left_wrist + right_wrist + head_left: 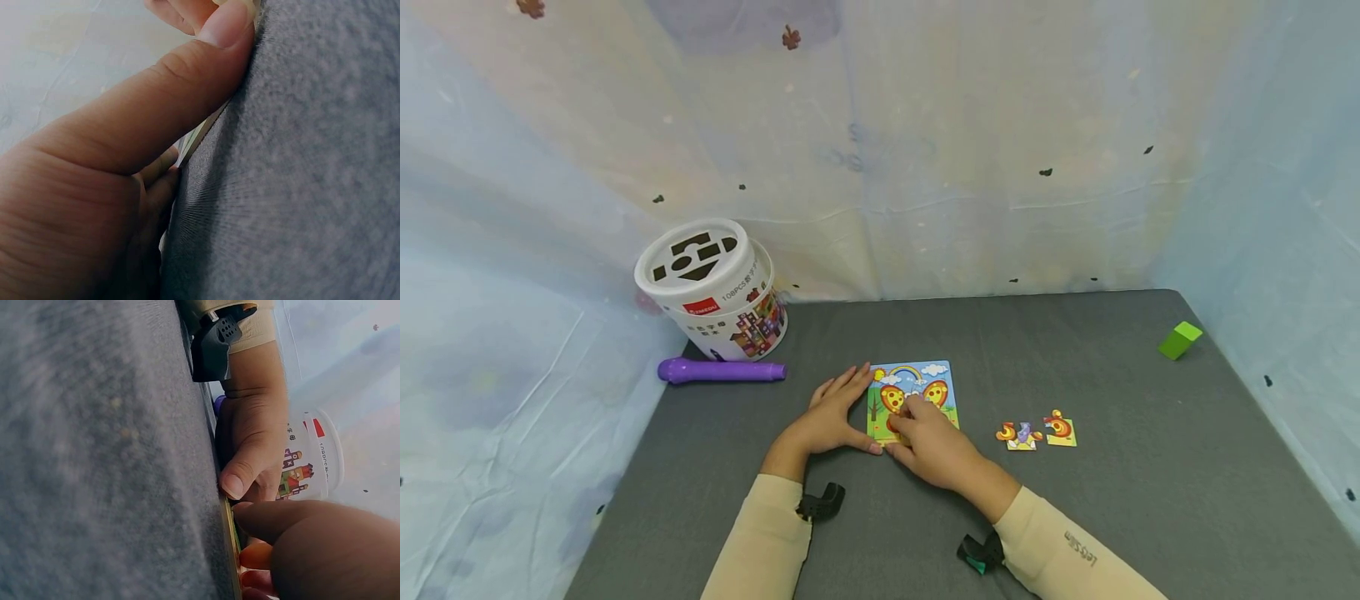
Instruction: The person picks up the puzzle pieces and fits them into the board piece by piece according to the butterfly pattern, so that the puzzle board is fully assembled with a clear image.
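A square picture puzzle point(938, 372) with a rainbow and a butterfly lies flat on the table. My left hand point(831, 423) rests along its left side, fingers stretched out and thumb at the lower left corner. In the left wrist view, that thumb point(169, 87) lies low against the cloth beside the puzzle's edge. Over the lower middle of the picture, my right hand point(942, 446) bends its fingers down onto the puzzle, thumb near the front edge. The hand covers that part, so I cannot tell whether it pinches a piece. Both hands nearly meet in the right wrist view.
Two loose puzzle pieces point(1021, 436) point(1061, 430) lie right of the puzzle. A green block point(1180, 341) sits near the table's right edge. At the back left stand a white lidded bucket point(722, 292) and, before it, a purple microphone-shaped stick point(722, 371). Patterned sheeting surrounds the grey table.
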A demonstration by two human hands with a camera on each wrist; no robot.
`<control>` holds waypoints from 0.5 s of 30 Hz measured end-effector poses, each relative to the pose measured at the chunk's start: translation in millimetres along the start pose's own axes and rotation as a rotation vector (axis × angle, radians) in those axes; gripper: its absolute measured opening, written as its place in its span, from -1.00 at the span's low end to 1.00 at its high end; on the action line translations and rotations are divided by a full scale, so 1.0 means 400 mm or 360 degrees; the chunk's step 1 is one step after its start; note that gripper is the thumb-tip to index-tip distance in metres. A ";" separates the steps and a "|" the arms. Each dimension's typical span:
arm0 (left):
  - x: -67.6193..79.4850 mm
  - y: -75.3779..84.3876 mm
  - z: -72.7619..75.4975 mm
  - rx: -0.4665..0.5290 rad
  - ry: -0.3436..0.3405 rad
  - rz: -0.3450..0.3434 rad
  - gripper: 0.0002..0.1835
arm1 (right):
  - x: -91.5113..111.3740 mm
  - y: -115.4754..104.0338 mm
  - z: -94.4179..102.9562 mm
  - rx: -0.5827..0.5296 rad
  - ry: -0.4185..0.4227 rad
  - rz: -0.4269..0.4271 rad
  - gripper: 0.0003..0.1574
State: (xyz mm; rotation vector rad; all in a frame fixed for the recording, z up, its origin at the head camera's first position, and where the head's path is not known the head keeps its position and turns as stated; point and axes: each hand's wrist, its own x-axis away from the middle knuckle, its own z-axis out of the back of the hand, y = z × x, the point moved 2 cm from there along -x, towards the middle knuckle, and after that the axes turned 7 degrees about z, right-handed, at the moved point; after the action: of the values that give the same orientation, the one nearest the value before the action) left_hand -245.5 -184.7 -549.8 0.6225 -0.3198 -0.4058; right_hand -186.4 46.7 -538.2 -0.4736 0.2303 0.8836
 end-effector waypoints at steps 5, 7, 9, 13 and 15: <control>0.002 0.002 0.000 0.0008 -0.0008 -0.0007 0.45 | 0.006 0.000 -0.001 -0.0054 -0.0014 -0.0058 -0.40; 0.003 0.002 0.000 0.0011 -0.0007 -0.0011 0.45 | 0.007 0.000 -0.003 -0.0042 -0.0023 -0.0054 -0.33; 0.003 0.002 0.000 0.0008 -0.0005 -0.0011 0.46 | 0.008 0.000 -0.004 -0.0019 -0.0035 -0.0034 -0.30; 0.003 0.000 0.000 0.0007 -0.0001 -0.0013 0.46 | 0.009 0.000 -0.006 0.0007 -0.0060 -0.0006 -0.32; 0.003 -0.001 0.000 0.0006 0.0000 -0.0010 0.46 | 0.010 0.001 -0.007 -0.0002 -0.0073 -0.0007 -0.30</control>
State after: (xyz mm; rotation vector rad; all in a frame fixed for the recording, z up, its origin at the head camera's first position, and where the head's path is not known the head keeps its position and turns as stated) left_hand -244.5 -185.5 -549.6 0.6273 -0.3186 -0.4116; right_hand -184.4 48.2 -542.2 -0.4541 0.1868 0.8892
